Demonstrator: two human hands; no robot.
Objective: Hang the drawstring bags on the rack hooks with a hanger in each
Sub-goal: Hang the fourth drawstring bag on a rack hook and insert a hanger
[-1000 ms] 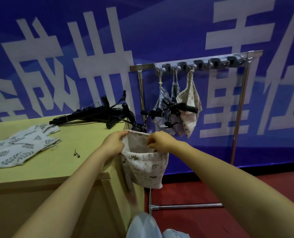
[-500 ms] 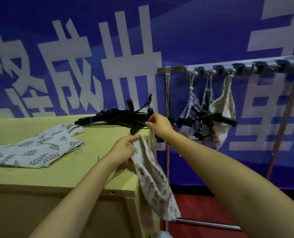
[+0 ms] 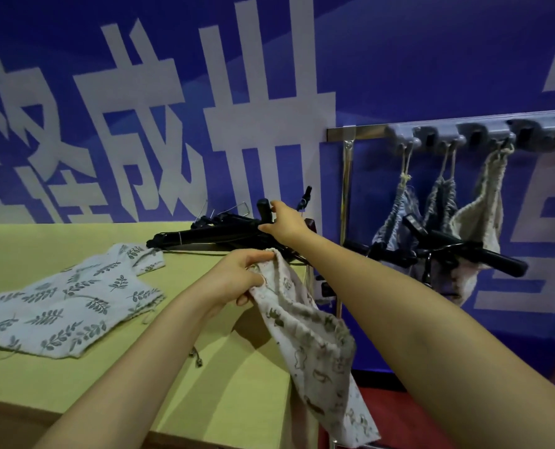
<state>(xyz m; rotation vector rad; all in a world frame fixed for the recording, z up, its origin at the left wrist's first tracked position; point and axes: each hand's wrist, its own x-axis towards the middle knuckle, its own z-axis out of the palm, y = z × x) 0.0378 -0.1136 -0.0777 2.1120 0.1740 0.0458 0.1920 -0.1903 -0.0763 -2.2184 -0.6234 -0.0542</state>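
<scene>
Closest in, over the table's [image 3: 85,393] right-hand corner, the left hand [image 3: 237,278] pinches the gathered mouth of a drawstring bag [image 3: 318,351], fingers and thumb clamped on the cloth. It is one pale, soft woven bag printed with small dark figures, and it hangs limp off the table edge toward the red floor. The tabletop is smooth, flat and yellow-green. A small metal bit [image 3: 198,358] lies on it beside the left forearm. Further left, leaf-print fabric [image 3: 59,306] lies flat and wrinkled (one bag or two overlapped, I cannot tell).

Past that, the right hand [image 3: 282,225] reaches over a heap of black hangers [image 3: 211,234] at the table's back edge. Its thumb is raised and its fingers are spread apart; whether they touch the plastic I cannot tell. The hangers are thin, hard and tangled, too many to count.

Behind stands a metal rack [image 3: 345,222] with a shiny upright pole and a grey hook strip [image 3: 447,134]. Three bags hang by their cords: a bluish bag [image 3: 396,222], a grey bag [image 3: 441,202] and a cream bag [image 3: 483,215]. Black hanger bars [image 3: 483,257] poke out below them. A blue banner [image 3: 431,53] with large white characters covers the wall.
</scene>
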